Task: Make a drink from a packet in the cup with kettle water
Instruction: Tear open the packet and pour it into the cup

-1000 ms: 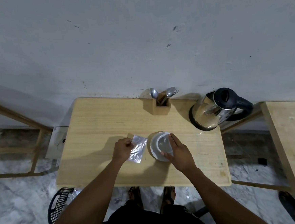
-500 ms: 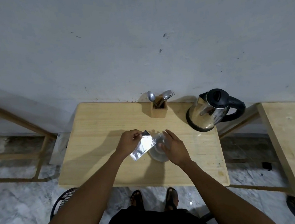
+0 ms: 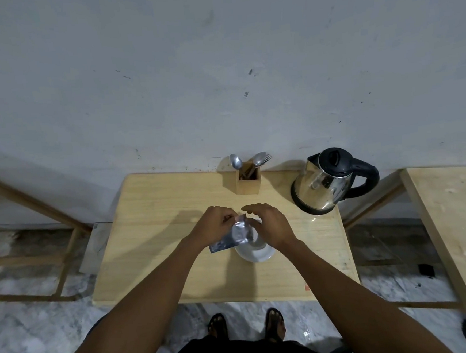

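Observation:
A silver packet (image 3: 238,233) is up over the white cup (image 3: 256,254), which stands on the wooden table (image 3: 156,210) and is half hidden by my hands. My left hand (image 3: 216,225) pinches the packet's top left corner. My right hand (image 3: 270,226) meets it from the right, with the thumb side on the packet's right edge and the index finger arched above. The steel kettle (image 3: 322,187) with a black lid and handle stands at the table's far right corner, apart from both hands.
A wooden holder (image 3: 249,180) with spoons and a fork sits at the table's back edge against the wall. A second wooden table (image 3: 459,228) stands to the right. My feet (image 3: 246,325) are on the marble floor below the table's near edge.
My left hand lifted the packet off the table and brought it over the cup. My right hand left the cup's rim and came up to the packet's right edge.

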